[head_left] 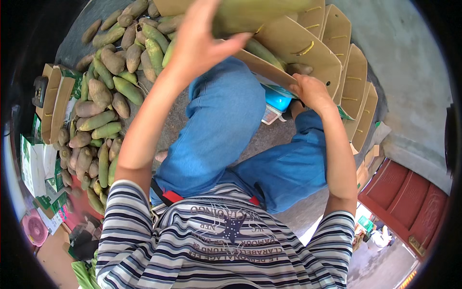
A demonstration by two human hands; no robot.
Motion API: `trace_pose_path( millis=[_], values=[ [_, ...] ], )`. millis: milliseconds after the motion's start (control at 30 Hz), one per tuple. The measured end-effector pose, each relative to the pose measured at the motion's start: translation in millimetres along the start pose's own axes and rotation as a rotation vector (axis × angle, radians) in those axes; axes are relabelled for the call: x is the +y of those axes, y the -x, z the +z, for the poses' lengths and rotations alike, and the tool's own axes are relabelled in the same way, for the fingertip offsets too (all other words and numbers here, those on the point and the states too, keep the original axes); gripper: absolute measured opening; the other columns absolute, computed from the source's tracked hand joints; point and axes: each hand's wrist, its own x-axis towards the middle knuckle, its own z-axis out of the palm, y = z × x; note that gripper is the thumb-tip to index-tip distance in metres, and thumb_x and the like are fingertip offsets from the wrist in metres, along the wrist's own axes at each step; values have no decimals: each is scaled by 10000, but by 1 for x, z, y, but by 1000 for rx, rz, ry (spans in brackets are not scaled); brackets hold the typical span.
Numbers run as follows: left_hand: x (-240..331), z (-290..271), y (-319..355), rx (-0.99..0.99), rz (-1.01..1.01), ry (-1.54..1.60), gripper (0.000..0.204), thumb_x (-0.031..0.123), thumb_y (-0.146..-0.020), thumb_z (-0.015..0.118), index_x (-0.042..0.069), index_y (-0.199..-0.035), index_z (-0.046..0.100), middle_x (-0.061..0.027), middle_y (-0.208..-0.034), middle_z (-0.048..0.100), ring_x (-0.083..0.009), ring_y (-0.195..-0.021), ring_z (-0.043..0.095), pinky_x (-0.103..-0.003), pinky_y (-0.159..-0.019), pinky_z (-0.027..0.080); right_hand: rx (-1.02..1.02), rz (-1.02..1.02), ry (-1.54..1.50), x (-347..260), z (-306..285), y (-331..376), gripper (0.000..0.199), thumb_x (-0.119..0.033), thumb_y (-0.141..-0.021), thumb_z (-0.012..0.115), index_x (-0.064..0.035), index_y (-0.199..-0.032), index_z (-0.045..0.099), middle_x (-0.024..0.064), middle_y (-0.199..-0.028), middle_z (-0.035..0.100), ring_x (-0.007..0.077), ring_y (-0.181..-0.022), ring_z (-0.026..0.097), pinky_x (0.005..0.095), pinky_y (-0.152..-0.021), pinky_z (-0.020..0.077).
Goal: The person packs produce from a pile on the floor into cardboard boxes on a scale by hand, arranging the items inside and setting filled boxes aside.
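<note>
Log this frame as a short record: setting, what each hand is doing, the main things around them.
Setting: person seated on a grey floor, seen from a head camera looking down
Left hand: raised, gripping a long green-brown gourd-like vegetable
Right hand: holding the edge of an open cardboard box
In the box: more of the same vegetables
Left of the person: a big heap of such vegetables
Right: row of nested cardboard boxes
Near the knees: blue object, kind unclear
Far left: flat printed cartons
</note>
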Motion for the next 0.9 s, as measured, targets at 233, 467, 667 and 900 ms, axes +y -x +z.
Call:
trace_pose_path(
  millis=[233, 467, 667, 900],
  values=[
    [-13, 23, 16, -53, 59, -229, 320, 117, -770, 616, 31, -1066, 530, -147, -957, 553, -278, -914, 556, -336, -802, 446, 120, -58, -34, 8, 4, -1, 257, -241, -815, 541, -53, -991, 549, 178, -887, 602, 342, -886, 560, 441, -739, 440],
    [-95, -40, 228, -624, -502, -575, 305, 154, -729, 622, 30, -983, 509, -161, -952, 535, -327, -885, 549, -401, -729, 459, 116, -77, 19, 2, -4, 1, 253, -243, -809, 549, -57, -980, 561, 161, -881, 611, 326, -879, 572, 437, -729, 449],
    [-92, -48, 401, -1241, -754, -475, 388, 302, -797, 487, 19, -1062, 500, -170, -1062, 520, -357, -972, 523, -439, -799, 445, 64, -52, -51, -3, -1, 4, 297, -237, -814, 540, -30, -1027, 551, 193, -926, 592, 352, -907, 546, 430, -768, 428],
    [-105, -50, 489, -1407, -972, -309, 435, 344, -793, 481, 41, -1102, 529, -210, -1112, 546, -353, -1022, 534, -401, -847, 432, 78, -25, -30, -7, -6, 3, 309, -241, -814, 531, -51, -1057, 546, 168, -958, 597, 329, -933, 551, 428, -782, 435]
  ],
)
